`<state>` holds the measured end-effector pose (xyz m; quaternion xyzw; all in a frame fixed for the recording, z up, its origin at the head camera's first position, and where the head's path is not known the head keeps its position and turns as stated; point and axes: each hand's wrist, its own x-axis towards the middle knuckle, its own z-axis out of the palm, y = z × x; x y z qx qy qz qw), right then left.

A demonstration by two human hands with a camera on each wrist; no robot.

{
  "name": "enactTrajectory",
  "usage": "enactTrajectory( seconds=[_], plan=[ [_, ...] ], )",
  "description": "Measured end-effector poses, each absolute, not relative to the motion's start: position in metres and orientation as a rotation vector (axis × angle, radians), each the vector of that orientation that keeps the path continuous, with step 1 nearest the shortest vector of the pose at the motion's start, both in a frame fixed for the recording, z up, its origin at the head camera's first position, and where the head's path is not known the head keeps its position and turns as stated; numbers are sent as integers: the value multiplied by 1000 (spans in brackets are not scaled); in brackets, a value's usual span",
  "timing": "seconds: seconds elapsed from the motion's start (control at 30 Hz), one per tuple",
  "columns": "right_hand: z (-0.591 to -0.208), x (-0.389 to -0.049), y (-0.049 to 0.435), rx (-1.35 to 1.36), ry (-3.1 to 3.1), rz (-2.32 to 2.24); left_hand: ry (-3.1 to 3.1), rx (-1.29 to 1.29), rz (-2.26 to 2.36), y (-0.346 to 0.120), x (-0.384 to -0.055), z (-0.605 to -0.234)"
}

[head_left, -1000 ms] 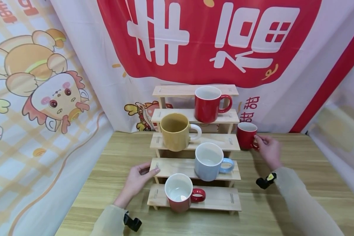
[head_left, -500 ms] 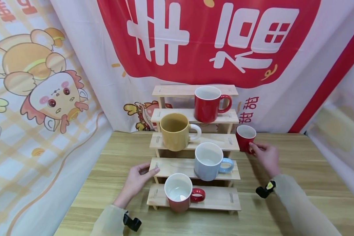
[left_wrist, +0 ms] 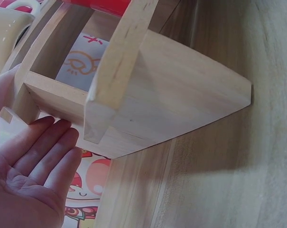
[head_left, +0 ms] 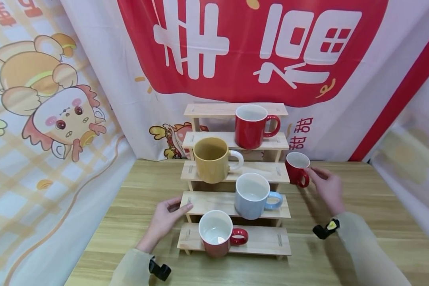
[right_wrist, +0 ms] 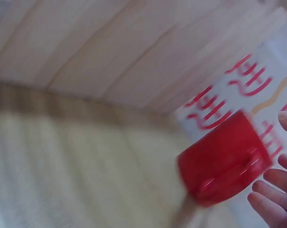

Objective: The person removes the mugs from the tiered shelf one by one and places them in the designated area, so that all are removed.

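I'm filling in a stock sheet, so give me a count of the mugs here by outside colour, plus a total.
Red: 3 (highest mug, lowest mug, small mug beside the stand)
Yellow: 1 (yellow mug)
Light blue: 1 (light blue mug)
Total: 5 mugs

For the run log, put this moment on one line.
left hand: holds wooden rack; right hand: beside small red mug; mug position: upright on table

My plain beige left sleeve and right sleeve enter at the frame's lower corners, with a chunky black left wrist camera and right wrist camera, the latter marked with a yellow patch.
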<state>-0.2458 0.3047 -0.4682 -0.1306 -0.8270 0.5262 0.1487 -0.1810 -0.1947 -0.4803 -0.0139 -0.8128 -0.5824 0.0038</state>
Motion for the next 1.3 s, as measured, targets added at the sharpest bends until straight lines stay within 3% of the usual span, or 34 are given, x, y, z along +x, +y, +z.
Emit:
enactTrajectory(
  seconds=[0.63, 1.0, 1.3],
  plan=[
    [-330, -235, 258, -104, -2365, 1522, -2553, -19, -1833, -195, -182, -480],
    [-292, -253, 228, 128, -2458, 1545, -2538, 46, -1916, -197, -183, -480],
    [-279, -269, 218, 136, -2494, 1556, -2534, 40, -1954, -197, -182, -477]
  ],
)
